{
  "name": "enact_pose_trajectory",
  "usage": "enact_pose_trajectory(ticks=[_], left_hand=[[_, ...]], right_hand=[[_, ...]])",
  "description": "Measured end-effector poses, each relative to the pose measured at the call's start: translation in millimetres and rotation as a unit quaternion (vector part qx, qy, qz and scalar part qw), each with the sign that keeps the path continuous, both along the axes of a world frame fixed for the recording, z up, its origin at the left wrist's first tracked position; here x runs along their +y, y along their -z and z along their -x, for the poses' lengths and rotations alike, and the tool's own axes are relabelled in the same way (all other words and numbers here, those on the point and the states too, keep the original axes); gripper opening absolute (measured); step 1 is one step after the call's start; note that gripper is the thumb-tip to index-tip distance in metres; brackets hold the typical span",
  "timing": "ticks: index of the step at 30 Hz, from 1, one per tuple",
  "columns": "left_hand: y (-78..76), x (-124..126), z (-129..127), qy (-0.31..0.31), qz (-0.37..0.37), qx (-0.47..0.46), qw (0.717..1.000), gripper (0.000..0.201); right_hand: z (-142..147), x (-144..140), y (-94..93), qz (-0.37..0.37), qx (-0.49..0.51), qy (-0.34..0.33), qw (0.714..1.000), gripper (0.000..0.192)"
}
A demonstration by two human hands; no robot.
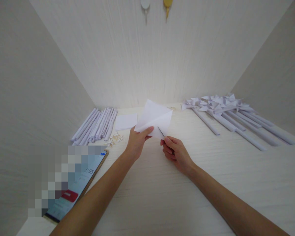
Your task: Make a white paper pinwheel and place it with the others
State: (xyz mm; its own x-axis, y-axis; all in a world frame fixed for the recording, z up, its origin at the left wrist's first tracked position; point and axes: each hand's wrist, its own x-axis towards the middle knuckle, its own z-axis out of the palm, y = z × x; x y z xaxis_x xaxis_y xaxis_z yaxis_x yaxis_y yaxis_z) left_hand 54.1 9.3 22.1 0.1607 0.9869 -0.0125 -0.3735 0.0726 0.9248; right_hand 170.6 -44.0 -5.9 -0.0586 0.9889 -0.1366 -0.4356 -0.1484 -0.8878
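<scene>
My left hand (137, 141) pinches the lower left corner of a folded white paper sheet (154, 118) and holds it up above the table. My right hand (175, 153) is closed around a thin tool, probably scissors (160, 131), whose dark tip touches the paper's lower edge. The handle is hidden inside my fist. Both forearms reach in from the bottom of the view.
Rolled white paper sticks (95, 126) lie at the left, with a small white paper stack (126, 121) and tiny pale pieces (114, 139) beside them. Finished paper pinwheels on sticks (226, 114) lie at the right. A phone (77, 185) rests at the front left. Walls enclose the table (162, 196).
</scene>
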Motion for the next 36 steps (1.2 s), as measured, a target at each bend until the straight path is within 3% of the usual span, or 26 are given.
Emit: enact_pose_trajectory(ticks=[36], left_hand=[[4.5,-0.4,0.2,0.015,0.008,-0.011,1.000,0.041]], right_hand=[[0.7,-0.1,0.3,0.008,0.019,0.016,1.000,0.029]])
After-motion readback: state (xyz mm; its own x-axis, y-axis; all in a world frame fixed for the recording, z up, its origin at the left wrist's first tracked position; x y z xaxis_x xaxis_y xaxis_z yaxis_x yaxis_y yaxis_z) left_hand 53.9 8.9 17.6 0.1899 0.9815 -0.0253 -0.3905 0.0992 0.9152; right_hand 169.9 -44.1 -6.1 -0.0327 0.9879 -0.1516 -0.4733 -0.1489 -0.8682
